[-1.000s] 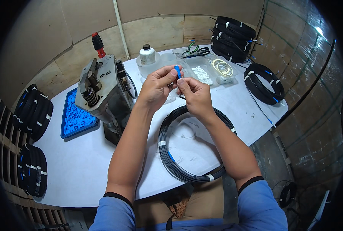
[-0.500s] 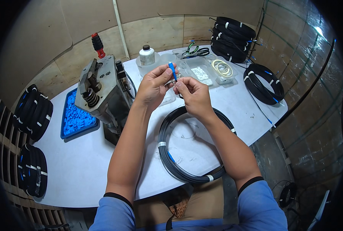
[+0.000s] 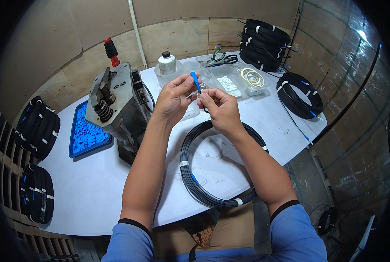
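Note:
Between my two hands, over the middle of the table, stands a slim blue cable connector (image 3: 196, 81), tilted slightly, its wider end upward. The thumb and fingers of my left hand (image 3: 175, 98) pinch it from the left. My right hand (image 3: 221, 109) pinches just below it, at its narrow lower end, with the fingertips of both hands nearly touching. A small metallic bit shows between the fingertips, too small to name. Below my hands lies a coil of black cable (image 3: 187, 179) with white ties and a blue connector on its inner side. Whether it joins the held connector is hidden.
A metal press (image 3: 120, 96) stands left, beside a blue tray (image 3: 72, 150) of blue connector parts. Behind my hands are a white bottle (image 3: 167, 64), clear bins with small white parts (image 3: 229, 84), and scissors (image 3: 223, 61). Black cable coils (image 3: 265, 46) stack at back right.

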Demonstrator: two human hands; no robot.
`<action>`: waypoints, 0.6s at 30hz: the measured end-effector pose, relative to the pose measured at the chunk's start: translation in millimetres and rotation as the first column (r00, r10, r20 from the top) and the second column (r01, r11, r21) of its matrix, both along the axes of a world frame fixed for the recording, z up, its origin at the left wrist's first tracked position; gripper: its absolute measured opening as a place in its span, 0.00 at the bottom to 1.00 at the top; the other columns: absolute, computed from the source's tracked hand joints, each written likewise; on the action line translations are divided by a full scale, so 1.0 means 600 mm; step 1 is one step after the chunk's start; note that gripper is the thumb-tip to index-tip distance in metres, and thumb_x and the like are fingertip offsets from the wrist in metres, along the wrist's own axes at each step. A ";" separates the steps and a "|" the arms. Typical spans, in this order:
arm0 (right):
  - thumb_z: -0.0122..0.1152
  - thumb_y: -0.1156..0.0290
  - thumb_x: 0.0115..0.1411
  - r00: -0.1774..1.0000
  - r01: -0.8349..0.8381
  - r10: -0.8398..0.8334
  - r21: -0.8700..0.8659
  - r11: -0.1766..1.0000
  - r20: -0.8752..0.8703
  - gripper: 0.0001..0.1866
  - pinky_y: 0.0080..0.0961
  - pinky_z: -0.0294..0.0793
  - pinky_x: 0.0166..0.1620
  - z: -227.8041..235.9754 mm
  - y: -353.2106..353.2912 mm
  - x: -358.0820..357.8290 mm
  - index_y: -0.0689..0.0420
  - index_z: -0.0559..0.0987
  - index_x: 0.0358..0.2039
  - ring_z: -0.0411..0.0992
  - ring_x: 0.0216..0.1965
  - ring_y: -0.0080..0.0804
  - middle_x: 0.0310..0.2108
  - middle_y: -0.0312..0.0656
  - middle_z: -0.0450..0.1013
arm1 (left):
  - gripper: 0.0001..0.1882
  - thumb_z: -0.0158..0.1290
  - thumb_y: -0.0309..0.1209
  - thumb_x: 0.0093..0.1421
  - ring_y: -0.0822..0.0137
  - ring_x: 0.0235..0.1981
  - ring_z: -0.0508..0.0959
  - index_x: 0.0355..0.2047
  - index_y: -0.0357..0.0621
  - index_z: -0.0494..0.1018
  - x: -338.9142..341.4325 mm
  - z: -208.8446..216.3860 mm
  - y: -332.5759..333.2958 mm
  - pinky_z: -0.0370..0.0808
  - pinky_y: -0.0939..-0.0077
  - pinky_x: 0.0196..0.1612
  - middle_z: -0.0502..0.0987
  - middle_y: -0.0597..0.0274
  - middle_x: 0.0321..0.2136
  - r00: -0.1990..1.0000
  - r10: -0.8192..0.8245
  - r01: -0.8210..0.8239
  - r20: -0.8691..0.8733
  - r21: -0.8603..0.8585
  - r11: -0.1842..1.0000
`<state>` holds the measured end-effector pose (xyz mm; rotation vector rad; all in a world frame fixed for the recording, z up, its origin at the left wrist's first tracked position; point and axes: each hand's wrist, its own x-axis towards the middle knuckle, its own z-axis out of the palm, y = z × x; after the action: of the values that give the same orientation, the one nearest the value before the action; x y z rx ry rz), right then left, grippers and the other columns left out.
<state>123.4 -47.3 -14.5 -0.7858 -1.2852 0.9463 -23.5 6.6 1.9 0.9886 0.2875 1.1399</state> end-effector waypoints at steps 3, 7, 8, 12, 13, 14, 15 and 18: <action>0.55 0.72 0.63 1.000 -0.001 0.001 -0.001 1.000 -0.009 0.08 0.18 0.74 0.38 -0.001 0.001 0.001 0.65 0.77 0.36 0.72 0.31 0.19 0.29 0.38 0.76 | 0.13 0.53 0.34 0.62 0.70 0.40 0.74 0.44 0.42 0.73 -0.001 -0.003 0.003 0.69 0.72 0.44 0.77 0.63 0.37 0.999 -0.045 0.045 -0.018 0.019 0.999; 0.55 0.72 0.63 1.000 0.004 -0.004 0.000 1.000 -0.001 0.09 0.17 0.74 0.38 -0.002 0.001 0.000 0.65 0.77 0.36 0.72 0.31 0.19 0.28 0.38 0.76 | 0.13 0.53 0.34 0.62 0.70 0.40 0.74 0.45 0.42 0.73 -0.003 -0.002 0.004 0.70 0.72 0.44 0.77 0.63 0.37 0.998 -0.062 0.062 -0.027 0.015 0.998; 0.55 0.72 0.63 1.000 0.002 -0.002 0.001 1.000 -0.001 0.09 0.17 0.74 0.38 -0.003 0.002 0.000 0.65 0.77 0.36 0.72 0.31 0.19 0.28 0.38 0.76 | 0.13 0.52 0.33 0.62 0.69 0.39 0.74 0.44 0.40 0.73 -0.003 -0.002 0.003 0.70 0.72 0.43 0.77 0.62 0.37 1.000 -0.023 0.023 -0.020 0.005 1.000; 0.55 0.72 0.63 1.000 0.008 -0.008 -0.009 1.000 0.023 0.09 0.17 0.74 0.38 -0.003 0.003 0.003 0.65 0.77 0.36 0.73 0.31 0.18 0.29 0.38 0.76 | 0.12 0.52 0.32 0.62 0.69 0.39 0.75 0.44 0.39 0.74 0.000 0.003 -0.003 0.71 0.72 0.42 0.78 0.61 0.37 1.000 -0.006 0.006 0.008 -0.017 1.000; 0.55 0.72 0.63 0.999 0.017 -0.017 -0.011 1.000 0.029 0.09 0.17 0.74 0.38 -0.003 0.003 0.003 0.65 0.77 0.36 0.73 0.30 0.18 0.29 0.38 0.76 | 0.12 0.52 0.32 0.62 0.69 0.39 0.75 0.44 0.39 0.74 0.000 0.002 -0.002 0.71 0.72 0.42 0.78 0.61 0.37 1.000 -0.006 0.006 0.008 -0.016 1.000; 0.55 0.72 0.63 0.999 0.017 -0.017 -0.010 1.000 0.029 0.09 0.17 0.74 0.38 -0.003 0.003 0.003 0.65 0.77 0.36 0.73 0.30 0.18 0.29 0.38 0.76 | 0.12 0.52 0.32 0.62 0.69 0.39 0.75 0.44 0.39 0.74 0.000 0.000 -0.001 0.71 0.72 0.42 0.78 0.61 0.37 1.000 -0.024 0.024 -0.001 -0.011 1.000; 0.55 0.72 0.63 1.000 0.009 -0.009 -0.011 1.000 0.013 0.09 0.17 0.74 0.38 -0.003 0.003 0.003 0.65 0.77 0.36 0.73 0.31 0.18 0.29 0.38 0.76 | 0.12 0.52 0.32 0.62 0.69 0.39 0.75 0.44 0.39 0.74 0.000 0.000 0.000 0.71 0.72 0.42 0.78 0.61 0.37 0.999 -0.042 0.042 -0.010 -0.005 0.999; 0.55 0.72 0.63 1.000 -0.002 0.002 -0.016 1.000 -0.004 0.08 0.17 0.74 0.38 -0.002 0.001 0.000 0.65 0.77 0.36 0.73 0.31 0.18 0.29 0.38 0.76 | 0.12 0.53 0.31 0.62 0.69 0.38 0.75 0.43 0.39 0.74 -0.002 0.001 -0.002 0.70 0.73 0.41 0.78 0.61 0.36 0.999 -0.035 0.035 -0.015 -0.006 0.999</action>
<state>123.6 -46.6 -15.9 -0.7949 -1.2764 0.9608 -24.7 5.4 2.5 0.9941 0.2838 1.0998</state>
